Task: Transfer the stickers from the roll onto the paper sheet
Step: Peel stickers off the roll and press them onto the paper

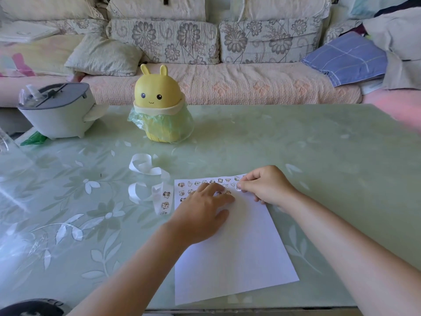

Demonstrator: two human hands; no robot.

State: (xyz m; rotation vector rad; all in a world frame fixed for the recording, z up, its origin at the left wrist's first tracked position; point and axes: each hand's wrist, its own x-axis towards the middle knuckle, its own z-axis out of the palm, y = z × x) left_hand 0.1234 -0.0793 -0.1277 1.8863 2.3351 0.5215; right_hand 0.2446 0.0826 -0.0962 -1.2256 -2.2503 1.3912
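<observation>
A white paper sheet (234, 252) lies on the table, with several small cartoon stickers (198, 183) in rows along its far edge. My left hand (202, 208) rests flat on the sheet, fingers spread over the stickers. My right hand (264, 185) pinches a small sticker (238, 187) between thumb and forefinger, just above the paper's far right part. The unrolled sticker strip (157, 192) curls on the table left of the sheet, with a few stickers (165, 199) still on its near end.
A yellow bunny-shaped bin (159, 103) with a green plastic liner stands at the back of the glass table (319, 144). A grey lidded container (59, 110) sits at the back left. A sofa with cushions runs behind the table.
</observation>
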